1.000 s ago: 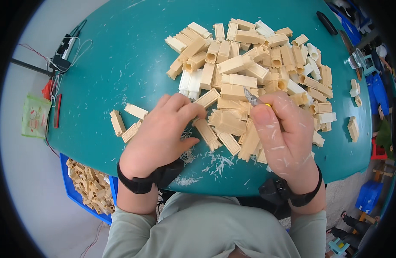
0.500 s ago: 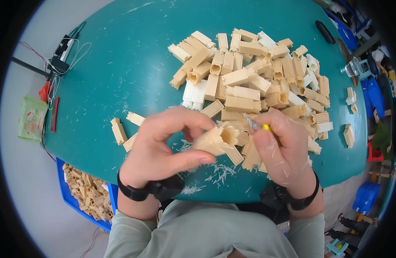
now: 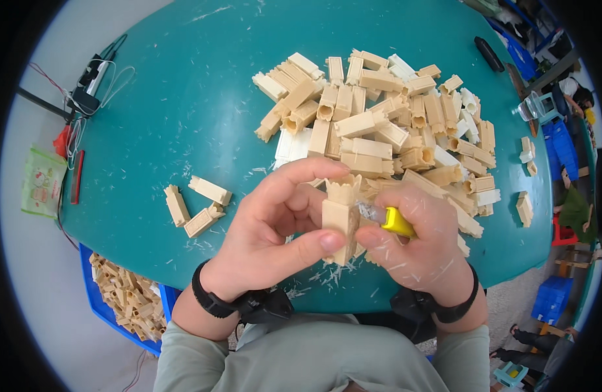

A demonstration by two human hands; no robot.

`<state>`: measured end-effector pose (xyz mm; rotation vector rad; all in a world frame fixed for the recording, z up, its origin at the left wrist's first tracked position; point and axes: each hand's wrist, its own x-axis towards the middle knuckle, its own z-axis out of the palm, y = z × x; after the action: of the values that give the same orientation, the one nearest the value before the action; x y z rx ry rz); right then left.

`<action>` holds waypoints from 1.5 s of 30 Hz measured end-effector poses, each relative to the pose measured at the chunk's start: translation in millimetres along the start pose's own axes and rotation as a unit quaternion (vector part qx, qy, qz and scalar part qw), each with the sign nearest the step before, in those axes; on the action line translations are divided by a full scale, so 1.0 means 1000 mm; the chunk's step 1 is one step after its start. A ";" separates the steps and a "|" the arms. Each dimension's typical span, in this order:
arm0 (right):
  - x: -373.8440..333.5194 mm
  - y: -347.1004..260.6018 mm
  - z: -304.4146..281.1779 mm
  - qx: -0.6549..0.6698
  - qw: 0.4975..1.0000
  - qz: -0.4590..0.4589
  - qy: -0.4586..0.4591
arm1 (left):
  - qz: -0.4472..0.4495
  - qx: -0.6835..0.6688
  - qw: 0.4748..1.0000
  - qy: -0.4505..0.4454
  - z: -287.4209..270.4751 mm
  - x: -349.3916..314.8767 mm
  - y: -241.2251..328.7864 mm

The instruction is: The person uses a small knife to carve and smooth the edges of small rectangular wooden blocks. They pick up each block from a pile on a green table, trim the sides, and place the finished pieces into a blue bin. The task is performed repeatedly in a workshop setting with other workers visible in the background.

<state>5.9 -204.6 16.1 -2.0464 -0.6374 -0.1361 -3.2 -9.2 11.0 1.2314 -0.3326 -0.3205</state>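
Between the thumb and fingers of my left hand (image 3: pixel 275 225) stands a beige plastic tower-shaped piece (image 3: pixel 340 219), roughly upright, its notched crown at the top. My right hand (image 3: pixel 422 232) is closed around a yellow-handled utility knife (image 3: pixel 397 222). The knife's grey front end lies close against the right side of the piece; whether the blade touches it, I cannot tell. White shavings cling to my right hand. Just beyond both hands spreads a heap of similar beige and white pieces (image 3: pixel 366 122).
Three loose pieces (image 3: pixel 209 190) lie left of my hands on the green table (image 3: pixel 177 117). A blue crate (image 3: pixel 102 304) full of beige pieces is below the table's left edge. At the right are a clear jar (image 3: pixel 531 106) and a black object (image 3: pixel 488 53). Two people are at the far right.
My left hand has turned the beige piece from lying tilted, crown to the right, to upright. The knife in my right hand has come in beside it.
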 end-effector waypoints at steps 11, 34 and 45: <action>-0.004 -0.005 0.002 0.006 1.000 -0.028 0.007 | 0.068 -0.085 0.994 -0.002 0.005 0.004 -0.014; -0.001 -0.001 0.005 -0.050 0.994 -0.069 0.069 | 0.116 -0.033 0.984 0.127 0.008 -0.006 -0.016; -0.008 -0.001 0.003 0.004 0.996 -0.091 0.006 | 0.247 0.171 0.941 0.159 0.008 -0.006 -0.022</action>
<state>-2.1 -204.8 11.8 -1.9760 -0.8158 -0.2519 -13.5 -20.6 -8.3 1.4636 -0.4137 0.3829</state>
